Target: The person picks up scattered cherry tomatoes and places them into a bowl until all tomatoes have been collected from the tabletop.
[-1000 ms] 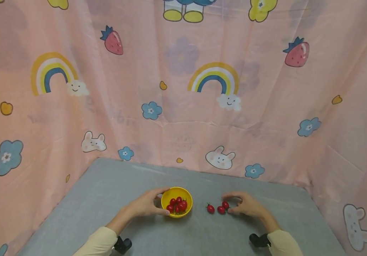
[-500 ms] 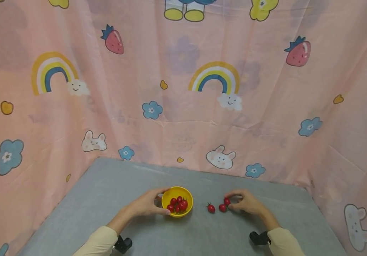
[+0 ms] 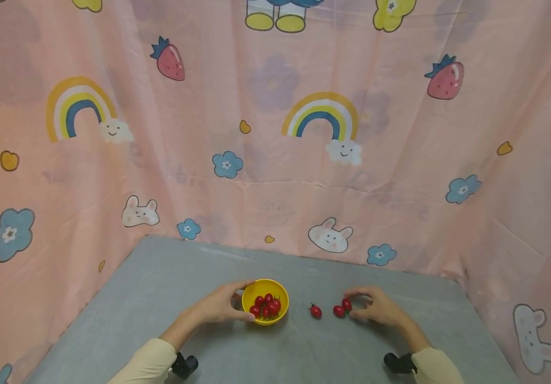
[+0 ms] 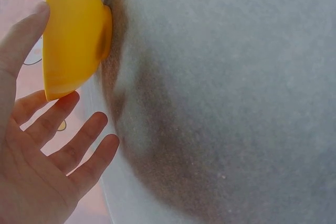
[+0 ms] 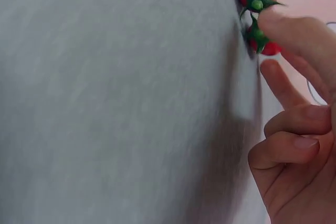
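Observation:
My left hand [image 3: 220, 305] holds the yellow bowl [image 3: 277, 290] at its left side. In the left wrist view the thumb lies on the bowl's rim, and the other fingers [image 4: 86, 135] spread below. Several red cherry tomatoes [image 3: 265, 308] sit inside the bowl. Right of it, my right hand [image 3: 376, 308] has thumb and index finger about a cherry tomato [image 3: 346, 304]. A second cherry tomato [image 3: 339, 311] lies against that one. In the right wrist view both show green stems, the thumb partly covers one, and the remaining fingers [image 5: 289, 148] are curled.
Another cherry tomato [image 3: 316, 311] lies on the grey tabletop [image 3: 275, 354], between the bowl and my right hand. A pink patterned curtain [image 3: 275, 197] hangs behind the table and along its sides. Black wrist mounts [image 3: 185, 367] sit by both sleeves.
My right hand has shifted slightly right, and the two cherry tomatoes at its fingertips have moved right with it, away from the single one. The left hand and bowl have stayed put.

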`<action>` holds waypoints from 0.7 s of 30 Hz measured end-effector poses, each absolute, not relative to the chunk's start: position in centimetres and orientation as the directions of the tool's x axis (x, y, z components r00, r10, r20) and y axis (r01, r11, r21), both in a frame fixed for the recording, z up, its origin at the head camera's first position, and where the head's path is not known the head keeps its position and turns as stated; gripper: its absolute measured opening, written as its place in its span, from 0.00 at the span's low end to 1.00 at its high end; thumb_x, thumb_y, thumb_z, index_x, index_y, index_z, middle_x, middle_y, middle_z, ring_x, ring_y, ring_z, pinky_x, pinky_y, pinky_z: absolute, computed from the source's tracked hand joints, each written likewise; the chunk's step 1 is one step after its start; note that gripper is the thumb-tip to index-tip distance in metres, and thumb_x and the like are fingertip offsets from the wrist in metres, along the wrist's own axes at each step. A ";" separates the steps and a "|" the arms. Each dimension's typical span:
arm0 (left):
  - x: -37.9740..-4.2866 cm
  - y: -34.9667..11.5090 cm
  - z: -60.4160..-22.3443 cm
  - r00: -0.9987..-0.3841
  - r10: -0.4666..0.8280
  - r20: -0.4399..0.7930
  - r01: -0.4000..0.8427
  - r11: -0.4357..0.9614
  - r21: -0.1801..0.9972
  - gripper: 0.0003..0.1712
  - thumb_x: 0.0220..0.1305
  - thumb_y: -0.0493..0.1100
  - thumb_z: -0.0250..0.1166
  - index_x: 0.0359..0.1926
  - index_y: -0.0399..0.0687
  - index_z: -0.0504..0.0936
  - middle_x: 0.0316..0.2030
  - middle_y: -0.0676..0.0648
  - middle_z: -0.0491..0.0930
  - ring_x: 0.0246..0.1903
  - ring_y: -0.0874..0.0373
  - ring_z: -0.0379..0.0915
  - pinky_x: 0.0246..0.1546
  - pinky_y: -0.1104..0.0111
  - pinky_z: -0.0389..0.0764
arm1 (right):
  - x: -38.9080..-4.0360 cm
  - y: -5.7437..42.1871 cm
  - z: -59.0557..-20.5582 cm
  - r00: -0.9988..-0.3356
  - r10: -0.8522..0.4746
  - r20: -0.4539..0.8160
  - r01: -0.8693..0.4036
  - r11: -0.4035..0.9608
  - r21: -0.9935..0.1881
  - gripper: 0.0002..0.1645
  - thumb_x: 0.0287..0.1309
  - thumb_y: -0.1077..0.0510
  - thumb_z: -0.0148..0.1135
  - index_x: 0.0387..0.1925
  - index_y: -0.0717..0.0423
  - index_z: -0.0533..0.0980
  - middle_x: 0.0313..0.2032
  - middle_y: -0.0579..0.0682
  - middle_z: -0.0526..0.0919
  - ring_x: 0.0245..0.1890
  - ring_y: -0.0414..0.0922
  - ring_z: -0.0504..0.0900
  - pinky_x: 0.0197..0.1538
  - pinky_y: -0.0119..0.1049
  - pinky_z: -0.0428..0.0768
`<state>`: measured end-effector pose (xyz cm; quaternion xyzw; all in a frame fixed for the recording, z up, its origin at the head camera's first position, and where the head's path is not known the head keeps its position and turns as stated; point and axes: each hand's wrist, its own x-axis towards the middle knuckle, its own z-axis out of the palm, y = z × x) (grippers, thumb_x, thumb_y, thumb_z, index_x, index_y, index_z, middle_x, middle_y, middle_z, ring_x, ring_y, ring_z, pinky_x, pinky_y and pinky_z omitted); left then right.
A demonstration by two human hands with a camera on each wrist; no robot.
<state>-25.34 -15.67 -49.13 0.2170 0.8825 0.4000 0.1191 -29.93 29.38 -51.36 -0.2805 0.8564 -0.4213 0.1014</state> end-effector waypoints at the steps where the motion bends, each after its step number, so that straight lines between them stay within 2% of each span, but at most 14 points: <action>1: -25.4 -15.7 -49.1 -0.877 0.479 -0.037 0.288 0.586 0.758 0.48 0.58 0.53 0.78 0.74 0.45 0.67 0.66 0.44 0.72 0.53 0.49 0.75 0.55 0.51 0.78 | -29.8 29.6 -51.4 -0.825 -0.563 0.057 -0.389 0.491 -0.780 0.29 0.56 0.58 0.76 0.58 0.64 0.79 0.57 0.60 0.81 0.61 0.67 0.72 0.54 0.77 0.68; 5: -25.4 -15.7 -49.1 -0.875 0.483 -0.037 0.288 0.580 0.762 0.48 0.58 0.54 0.78 0.74 0.45 0.67 0.66 0.44 0.71 0.53 0.49 0.75 0.55 0.51 0.78 | -29.2 30.3 -51.4 -0.828 -0.557 0.065 -0.390 0.489 -0.780 0.38 0.54 0.57 0.78 0.63 0.66 0.74 0.61 0.63 0.77 0.63 0.69 0.68 0.56 0.75 0.68; 8: -25.3 -15.7 -49.0 -0.876 0.481 -0.037 0.282 0.573 0.770 0.48 0.57 0.53 0.78 0.74 0.44 0.67 0.66 0.44 0.71 0.53 0.48 0.75 0.55 0.50 0.78 | -29.0 30.4 -51.4 -0.833 -0.548 0.074 -0.394 0.494 -0.775 0.39 0.53 0.57 0.79 0.64 0.65 0.73 0.61 0.63 0.77 0.63 0.68 0.68 0.56 0.75 0.67; 17: -25.4 -15.7 -49.0 -0.872 0.489 -0.036 0.295 0.581 0.759 0.48 0.58 0.53 0.78 0.74 0.45 0.67 0.67 0.44 0.71 0.54 0.48 0.75 0.56 0.51 0.78 | -29.7 29.5 -51.3 -0.843 -0.535 0.053 -0.383 0.529 -0.758 0.28 0.53 0.59 0.78 0.56 0.60 0.81 0.57 0.58 0.81 0.62 0.68 0.71 0.56 0.70 0.72; 19: -25.4 -15.7 -49.1 -0.872 0.489 -0.033 0.298 0.582 0.756 0.48 0.58 0.53 0.77 0.74 0.45 0.67 0.67 0.44 0.71 0.53 0.49 0.75 0.56 0.52 0.78 | -29.8 29.3 -51.2 -0.836 -0.545 0.064 -0.400 0.526 -0.750 0.24 0.54 0.61 0.77 0.53 0.60 0.82 0.55 0.58 0.82 0.59 0.66 0.73 0.55 0.66 0.75; 21: -25.5 -15.8 -49.2 -0.872 0.488 -0.032 0.297 0.580 0.758 0.48 0.58 0.53 0.77 0.74 0.44 0.67 0.67 0.44 0.71 0.53 0.49 0.75 0.56 0.52 0.78 | -29.9 29.0 -51.1 -0.834 -0.547 0.071 -0.410 0.530 -0.742 0.22 0.54 0.62 0.76 0.52 0.61 0.83 0.53 0.57 0.83 0.56 0.62 0.76 0.53 0.56 0.80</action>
